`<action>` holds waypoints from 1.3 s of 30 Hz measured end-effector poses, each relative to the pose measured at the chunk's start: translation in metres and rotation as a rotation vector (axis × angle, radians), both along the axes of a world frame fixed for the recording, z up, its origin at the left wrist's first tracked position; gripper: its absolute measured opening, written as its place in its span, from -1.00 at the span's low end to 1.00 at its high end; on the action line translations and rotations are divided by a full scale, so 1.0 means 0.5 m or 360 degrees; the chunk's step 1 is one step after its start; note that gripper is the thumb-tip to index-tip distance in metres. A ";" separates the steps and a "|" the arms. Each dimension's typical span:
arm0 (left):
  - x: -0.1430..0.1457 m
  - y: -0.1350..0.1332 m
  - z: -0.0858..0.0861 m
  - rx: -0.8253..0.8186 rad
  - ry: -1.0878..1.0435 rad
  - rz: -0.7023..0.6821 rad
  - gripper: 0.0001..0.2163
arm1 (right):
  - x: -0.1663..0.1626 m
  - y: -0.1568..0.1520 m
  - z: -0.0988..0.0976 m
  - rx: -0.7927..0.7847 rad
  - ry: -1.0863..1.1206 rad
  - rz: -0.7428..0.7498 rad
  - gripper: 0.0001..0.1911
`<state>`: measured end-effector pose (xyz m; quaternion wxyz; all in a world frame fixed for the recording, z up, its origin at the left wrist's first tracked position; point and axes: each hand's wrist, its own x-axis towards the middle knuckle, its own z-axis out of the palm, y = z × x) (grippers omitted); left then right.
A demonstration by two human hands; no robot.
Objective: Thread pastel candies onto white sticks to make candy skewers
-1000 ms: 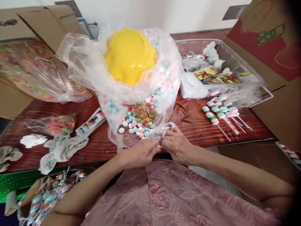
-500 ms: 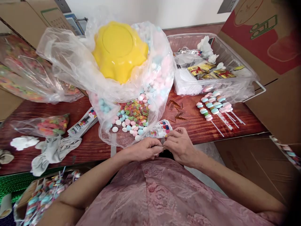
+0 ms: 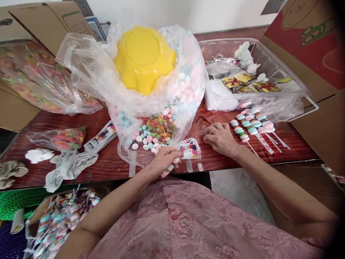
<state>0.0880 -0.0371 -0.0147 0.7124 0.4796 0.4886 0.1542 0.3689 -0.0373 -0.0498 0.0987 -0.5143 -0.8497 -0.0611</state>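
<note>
In my left hand (image 3: 165, 159) is a candy skewer (image 3: 167, 170) of pastel pink, white and blue pieces, gripped between thumb and fingers at the table's front edge; the hand hides much of it. My right hand (image 3: 221, 139) rests low over the table with curled fingers, beside thin gold-brown twist ties (image 3: 203, 121) and covering part of them. Whatever its fingertips hold is hidden. Just right of my left hand lies a stack of printed cards (image 3: 192, 148). Several finished-looking candy skewers (image 3: 252, 124) lie on the table to the right of my right hand.
A big plastic bag (image 3: 188, 82) holds candies and an upturned yellow bowl (image 3: 142, 54). Behind on the right stands a clear tray (image 3: 293, 81) of packets. Gummy bag (image 3: 68, 138), packaging strips (image 3: 101, 138) and grey cloth (image 3: 70, 165) lie left. Below is a box of wrapped skewers (image 3: 60, 219).
My hands have parted. The right hand moved right and forward to the twist ties; the left moved slightly left, and the candy skewer in it now shows. The view has shifted a little.
</note>
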 end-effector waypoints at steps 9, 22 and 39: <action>-0.035 -0.001 0.006 -0.0077 -0.0243 0.0180 -0.72 | -0.013 0.003 0.007 0.0060 0.0572 0.0033 -0.88; -0.022 -0.014 0.015 0.0159 -0.0163 0.0103 -0.77 | -0.217 -0.075 0.086 -0.0007 0.1752 -0.0018 -0.88; -0.076 0.002 -0.029 0.0513 -0.0371 0.0118 -0.66 | -0.299 -0.060 0.024 -0.0168 0.1566 -0.0063 -0.54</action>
